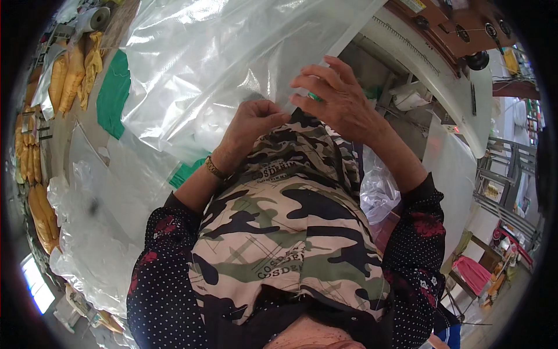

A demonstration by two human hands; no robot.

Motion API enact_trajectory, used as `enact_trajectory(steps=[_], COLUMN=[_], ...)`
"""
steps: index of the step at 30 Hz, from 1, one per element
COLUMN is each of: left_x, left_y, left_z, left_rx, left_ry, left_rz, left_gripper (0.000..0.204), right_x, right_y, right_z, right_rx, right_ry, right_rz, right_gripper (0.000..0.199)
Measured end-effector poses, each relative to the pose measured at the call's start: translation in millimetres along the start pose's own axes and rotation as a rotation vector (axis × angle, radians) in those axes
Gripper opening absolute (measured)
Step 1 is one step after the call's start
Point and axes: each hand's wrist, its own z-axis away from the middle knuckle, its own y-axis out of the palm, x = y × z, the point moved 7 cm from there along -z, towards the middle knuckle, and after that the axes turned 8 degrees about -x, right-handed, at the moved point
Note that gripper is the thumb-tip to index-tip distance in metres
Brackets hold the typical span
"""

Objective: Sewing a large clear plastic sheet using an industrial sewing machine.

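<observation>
A large clear plastic sheet spreads in shiny folds in front of me and reaches my lap. My left hand, with a gold watch on its wrist, has thumb and forefinger pressed together at the sheet's near edge. Just to the right, my right hand is raised over the sheet's edge with its fingers bent and apart. A small green bit shows between those fingers; whether it is held or worn I cannot tell. Beneath both hands lies my camouflage-print apron.
A brown machine with round knobs and thread stands on a white worktop at the far right. Green pieces lie by the sheet. Yellow bundles line the left; crumpled plastic lies nearer. Metal frames stand right.
</observation>
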Motion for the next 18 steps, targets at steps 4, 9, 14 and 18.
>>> enact_trajectory(steps=[4,9,14,18], left_x=[3,-6,-74,-70], left_y=[-3,-7,20,17], left_z=[1,7,45,47], left_rx=[0.038,-0.046,-0.369,-0.382], left_ry=[-0.053,0.151,0.985,0.943], left_rz=[0.076,-0.231,-0.796,-0.799], left_gripper=[0.012,0.015,0.037,0.040], right_x=[2,8,13,11], right_y=[14,20,24,22], right_z=[0,-3,-4,-8], right_rx=[0.074,0.090,0.051,0.018], right_ry=[-0.104,-0.135,-0.089,-0.062], right_rz=[-0.027,-0.022,0.031,-0.002], right_gripper=[0.021,0.018,0.016,0.016])
